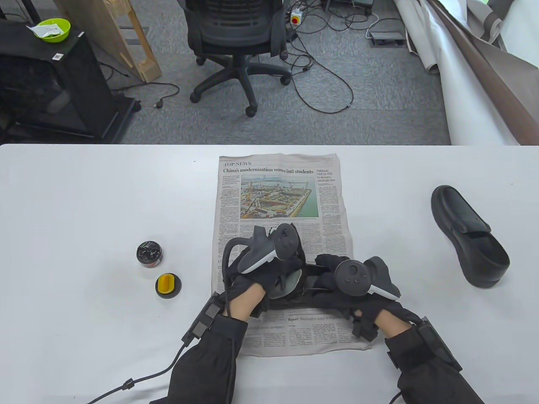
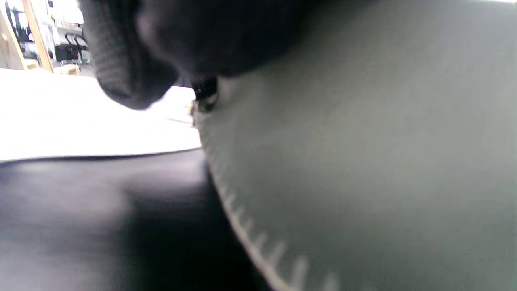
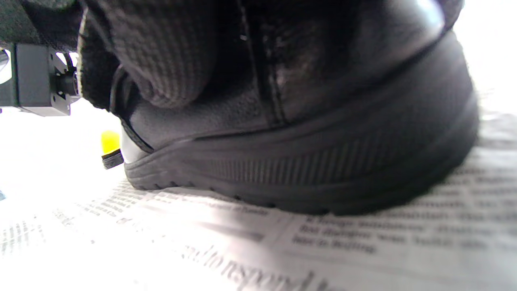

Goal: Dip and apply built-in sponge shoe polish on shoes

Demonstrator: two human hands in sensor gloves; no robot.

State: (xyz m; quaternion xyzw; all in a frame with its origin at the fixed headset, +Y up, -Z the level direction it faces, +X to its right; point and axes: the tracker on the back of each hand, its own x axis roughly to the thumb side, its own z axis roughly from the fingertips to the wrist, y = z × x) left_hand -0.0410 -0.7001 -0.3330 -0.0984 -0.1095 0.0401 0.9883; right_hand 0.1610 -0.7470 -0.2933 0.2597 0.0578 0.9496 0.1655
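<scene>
A black shoe [image 1: 309, 294] lies across the newspaper [image 1: 286, 189] under both hands. My left hand [image 1: 283, 273] grips it at the opening, where the grey lining [image 2: 363, 153] and black leather [image 2: 101, 210] fill the left wrist view, my fingers [image 2: 133, 60] on top. My right hand [image 1: 337, 273] holds the other end; the right wrist view shows my fingers [image 3: 169, 52] pressed on the upper above the ribbed sole [image 3: 307, 169]. The open polish tin [image 1: 149, 253] and its lid with the yellow sponge [image 1: 168, 286] sit to the left, apart from both hands.
A second black shoe [image 1: 469, 235] lies on the right side of the white table [image 1: 84, 202]. The yellow sponge [image 3: 108, 141] shows past the shoe in the right wrist view. An office chair and cables are on the floor beyond the table's far edge.
</scene>
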